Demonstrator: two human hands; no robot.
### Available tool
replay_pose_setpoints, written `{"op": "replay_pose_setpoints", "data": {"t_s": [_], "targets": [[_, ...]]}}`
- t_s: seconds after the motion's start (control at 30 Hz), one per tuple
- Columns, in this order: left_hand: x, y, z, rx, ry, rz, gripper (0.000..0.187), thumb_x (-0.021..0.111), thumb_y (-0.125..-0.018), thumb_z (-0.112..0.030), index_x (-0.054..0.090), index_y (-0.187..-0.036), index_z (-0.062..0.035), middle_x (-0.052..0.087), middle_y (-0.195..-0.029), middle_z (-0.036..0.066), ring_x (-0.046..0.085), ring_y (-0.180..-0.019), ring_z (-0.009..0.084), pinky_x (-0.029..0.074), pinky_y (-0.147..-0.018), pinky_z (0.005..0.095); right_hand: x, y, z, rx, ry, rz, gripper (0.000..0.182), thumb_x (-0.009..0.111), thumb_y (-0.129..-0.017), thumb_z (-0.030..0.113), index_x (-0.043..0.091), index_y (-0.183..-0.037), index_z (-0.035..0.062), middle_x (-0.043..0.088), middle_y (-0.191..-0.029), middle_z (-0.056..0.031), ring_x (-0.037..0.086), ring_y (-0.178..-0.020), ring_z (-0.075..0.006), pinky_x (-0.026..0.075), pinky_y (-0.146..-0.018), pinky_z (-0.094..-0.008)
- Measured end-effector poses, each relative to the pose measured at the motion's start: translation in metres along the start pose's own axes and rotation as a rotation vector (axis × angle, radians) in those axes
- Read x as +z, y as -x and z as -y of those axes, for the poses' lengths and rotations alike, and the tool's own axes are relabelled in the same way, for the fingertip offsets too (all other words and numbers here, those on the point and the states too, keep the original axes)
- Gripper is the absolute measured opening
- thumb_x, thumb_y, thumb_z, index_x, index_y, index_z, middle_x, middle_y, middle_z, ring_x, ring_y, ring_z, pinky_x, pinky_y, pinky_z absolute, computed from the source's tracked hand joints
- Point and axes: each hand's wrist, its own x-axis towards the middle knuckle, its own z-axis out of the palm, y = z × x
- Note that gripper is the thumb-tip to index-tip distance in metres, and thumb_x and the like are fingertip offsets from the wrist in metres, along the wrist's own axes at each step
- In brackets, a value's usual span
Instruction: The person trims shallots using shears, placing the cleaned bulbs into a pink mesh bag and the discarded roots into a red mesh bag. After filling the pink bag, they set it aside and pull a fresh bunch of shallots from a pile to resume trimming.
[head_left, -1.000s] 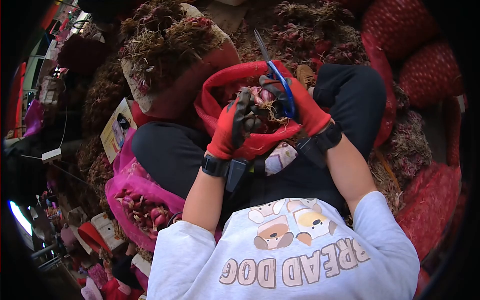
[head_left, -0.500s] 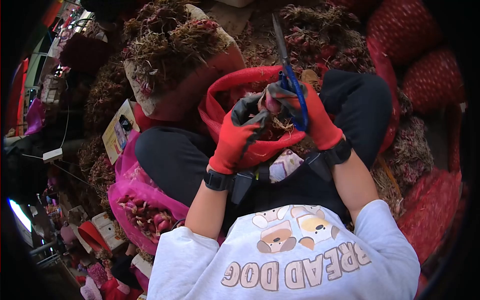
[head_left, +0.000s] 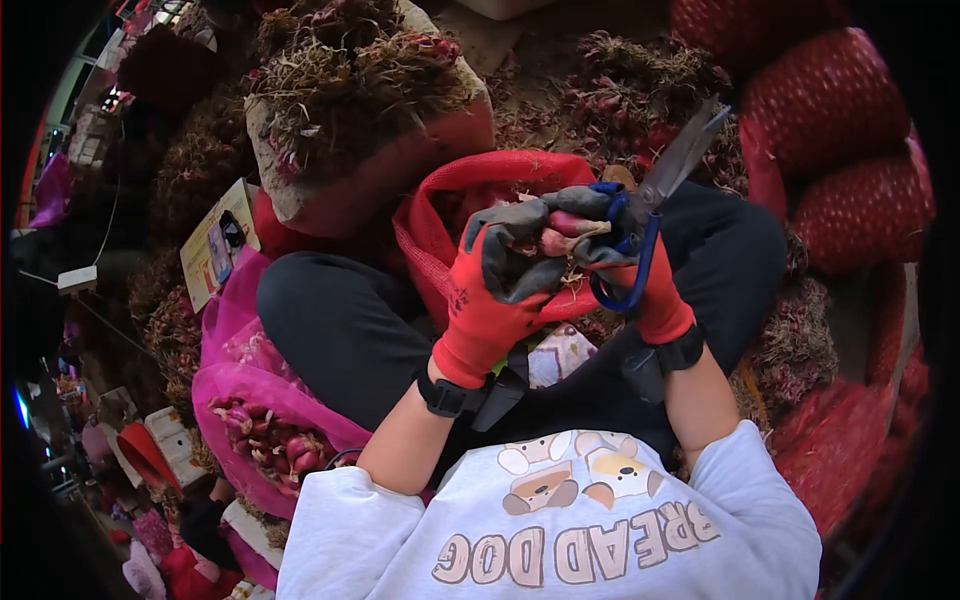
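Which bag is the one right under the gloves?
It's the open red bag, between the bent legs. The pink bag is outside the left leg, and the full red sacks are over on the right.

2 gloves are red and grey; the scissors have blue handles.

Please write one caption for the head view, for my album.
Left hand at the bulbs, right hand with scissors, above a red sack.
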Motion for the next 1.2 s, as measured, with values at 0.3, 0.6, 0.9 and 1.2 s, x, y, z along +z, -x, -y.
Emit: {"op": "replay_pose_setpoints", "data": {"t_s": [0.3,0.6,0.9,1.2], "targets": [[-0.003,0.006,0.011,-0.792,0.810,0.045,0.036,0.048,-0.096,-0.031,0.050,-0.120,-0.0033,0.056,-0.108,0.003,0.053,-0.081,0.0079,0.043,-0.064,0.0199,0.006,-0.005,0.004,-0.110,0.363,-0.103,0.039,0.067,-0.082,0.005,0.055,-0.118,-0.0024,0.061,-0.117,-0.0110,0.062,-0.103,-0.0164,0.049,-0.088,-0.0285],[-0.006,0.013,0.019,-0.940,1.228,0.257,0.033,0.038,-0.100,-0.040,0.049,-0.109,-0.0111,0.049,-0.082,-0.001,0.038,-0.056,0.0044,0.031,-0.048,0.0171,0.007,-0.002,-0.006,0.070,0.421,0.017,0.038,0.071,-0.078,0.005,0.055,-0.112,-0.0019,0.059,-0.111,-0.0086,0.060,-0.098,-0.0154,0.048,-0.086,-0.0287],[-0.014,0.007,0.018,-0.688,0.607,0.344,0.027,0.052,-0.086,-0.017,0.054,-0.109,-0.0032,0.059,-0.095,0.007,0.055,-0.072,0.0119,0.043,-0.060,0.0197,-0.028,0.000,-0.036,0.000,-0.365,-0.135,0.030,0.058,-0.088,0.018,0.053,-0.113,0.0006,0.055,-0.118,-0.0125,0.058,-0.106,-0.0230,0.046,-0.095,-0.0373],[-0.015,-0.005,0.017,-0.968,0.599,0.213,0.046,0.048,-0.095,-0.041,0.056,-0.117,-0.0021,0.062,-0.080,0.003,0.045,-0.049,0.0051,0.038,-0.051,0.0211,-0.012,-0.004,-0.027,0.052,-0.006,-0.227,0.038,0.063,-0.085,0.012,0.051,-0.118,-0.0022,0.060,-0.111,-0.0141,0.061,-0.102,-0.0219,0.051,-0.089,-0.0386]]}}
